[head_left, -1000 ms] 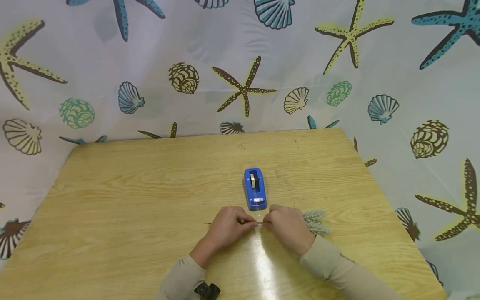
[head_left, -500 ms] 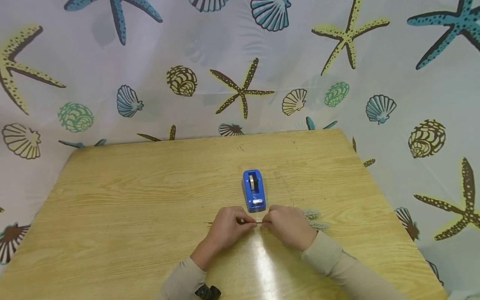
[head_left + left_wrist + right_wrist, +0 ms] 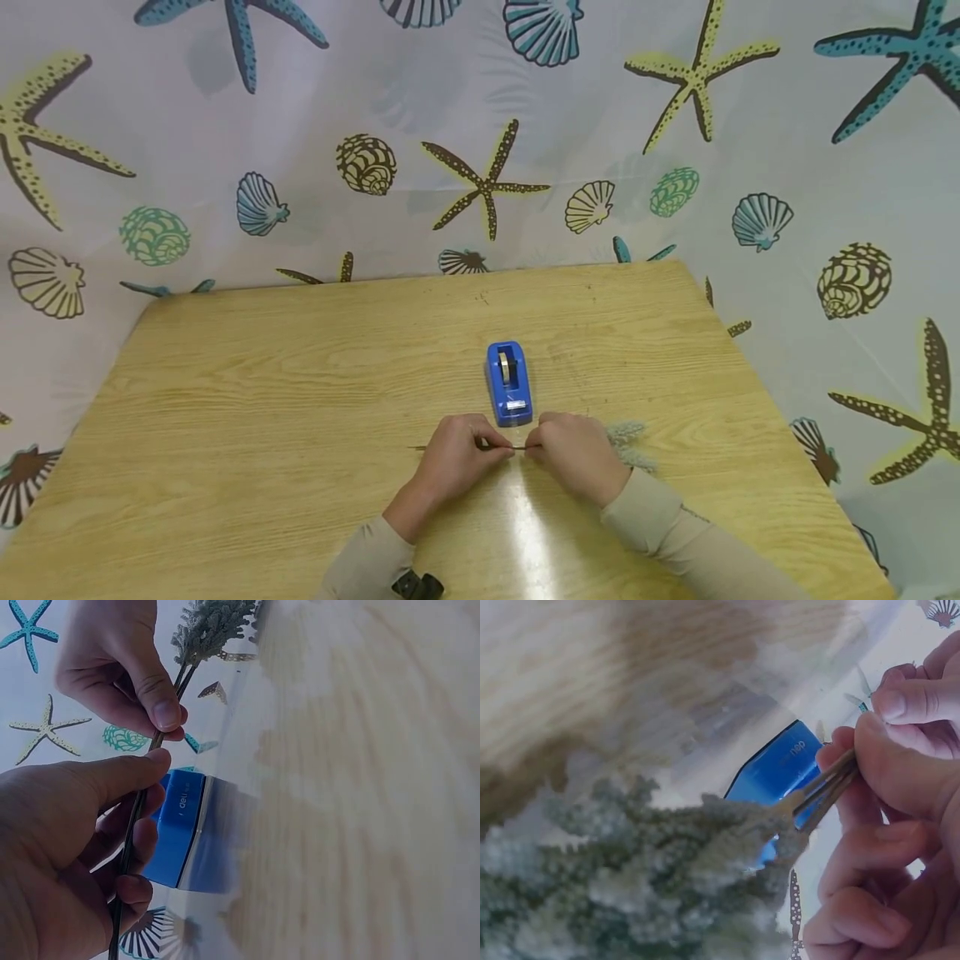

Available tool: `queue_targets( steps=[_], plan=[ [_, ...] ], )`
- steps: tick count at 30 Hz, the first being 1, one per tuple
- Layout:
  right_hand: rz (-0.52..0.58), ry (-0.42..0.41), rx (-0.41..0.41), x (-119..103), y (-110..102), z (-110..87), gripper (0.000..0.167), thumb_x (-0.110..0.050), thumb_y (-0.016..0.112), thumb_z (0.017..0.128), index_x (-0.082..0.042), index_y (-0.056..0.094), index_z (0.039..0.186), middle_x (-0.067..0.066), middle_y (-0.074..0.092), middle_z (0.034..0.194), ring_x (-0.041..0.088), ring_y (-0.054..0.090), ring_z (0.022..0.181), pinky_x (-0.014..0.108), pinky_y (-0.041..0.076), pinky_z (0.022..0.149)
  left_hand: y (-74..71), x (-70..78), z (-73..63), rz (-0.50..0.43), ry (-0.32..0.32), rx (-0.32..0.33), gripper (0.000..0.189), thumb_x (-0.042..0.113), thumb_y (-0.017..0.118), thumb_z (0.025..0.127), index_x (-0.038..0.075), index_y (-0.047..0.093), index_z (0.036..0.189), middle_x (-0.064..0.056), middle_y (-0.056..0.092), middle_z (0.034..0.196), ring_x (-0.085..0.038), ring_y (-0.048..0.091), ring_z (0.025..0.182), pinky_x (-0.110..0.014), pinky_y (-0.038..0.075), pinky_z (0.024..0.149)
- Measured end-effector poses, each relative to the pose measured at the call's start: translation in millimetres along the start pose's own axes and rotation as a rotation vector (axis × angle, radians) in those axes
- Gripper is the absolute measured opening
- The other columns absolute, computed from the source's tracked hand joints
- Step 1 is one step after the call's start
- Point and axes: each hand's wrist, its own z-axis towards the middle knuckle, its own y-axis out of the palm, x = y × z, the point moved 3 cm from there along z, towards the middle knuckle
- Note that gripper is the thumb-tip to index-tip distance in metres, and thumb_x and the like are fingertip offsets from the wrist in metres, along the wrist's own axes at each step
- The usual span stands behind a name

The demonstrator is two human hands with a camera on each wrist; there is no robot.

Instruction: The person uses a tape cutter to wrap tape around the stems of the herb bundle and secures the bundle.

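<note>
Both hands hold a thin bunch of dark stems (image 3: pixel 127 847) with grey-green leafy tips, like artificial sprigs, level in front of a blue tape dispenser (image 3: pixel 510 398). My left hand (image 3: pixel 456 454) pinches the stems between thumb and fingers, their bare ends sticking out to its left. Close beside it, my right hand (image 3: pixel 577 457) pinches them nearer the foliage (image 3: pixel 627 432), which shows past its far side. In the right wrist view, the foliage (image 3: pixel 630 877) fills the lower left. A short clear strip of tape (image 3: pixel 517 435) seems to run from the dispenser toward the stems between my fingertips.
The wooden table (image 3: pixel 262 417) reaches out on all sides of the hands. A white cloth (image 3: pixel 420 92) printed with starfish and shells hangs behind it and at the sides. A dark wrist device (image 3: pixel 417 585) sits by the left sleeve.
Both hands stay nearly in place. The leafy tips and bare stem ends have shifted slightly, as if the bunch turned between the fingers. The dispenser stays on the same spot.
</note>
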Motion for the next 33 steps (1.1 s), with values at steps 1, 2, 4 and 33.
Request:
queue_targets(
  steps=[1,2,4,33],
  plan=[
    [0.000,-0.001,0.006,-0.1,0.2,-0.2,0.005,-0.022,0.077,0.087,-0.019,0.081,0.087,-0.007,0.062,0.074,0.006,0.055,0.062,0.024,0.042,0.052,-0.2,0.3,0.0,0.000,0.001,0.003,0.005,0.015,0.083,0.082,0.018,0.081,0.078,0.009,0.070,0.074,0.000,0.057,0.066,-0.018,0.048,0.061],
    [-0.001,0.001,0.010,-0.1,0.3,-0.1,0.005,-0.022,0.077,0.087,-0.019,0.081,0.087,-0.008,0.062,0.073,0.006,0.054,0.061,0.024,0.042,0.052,0.0,0.2,0.1,0.001,0.000,0.003,0.005,0.015,0.083,0.082,0.018,0.081,0.078,0.009,0.070,0.074,0.000,0.057,0.067,-0.018,0.048,0.061],
    [0.001,-0.003,0.018,-0.4,0.4,-0.2,0.005,-0.021,0.077,0.087,-0.019,0.081,0.087,-0.007,0.061,0.073,0.006,0.053,0.060,0.023,0.041,0.051,0.3,-0.2,0.5,0.000,-0.007,0.000,0.005,0.015,0.083,0.082,0.018,0.080,0.077,0.009,0.070,0.075,-0.001,0.058,0.068,-0.019,0.049,0.062],
    [0.036,0.020,0.001,2.9,-0.2,1.5,0.011,-0.025,0.077,0.086,-0.016,0.081,0.092,-0.003,0.066,0.081,0.012,0.063,0.069,0.028,0.050,0.057,1.2,1.8,0.9,-0.021,-0.001,-0.084,0.008,0.013,0.075,0.089,0.011,0.082,0.089,0.004,0.068,0.079,-0.005,0.054,0.069,-0.020,0.045,0.061]
  ],
)
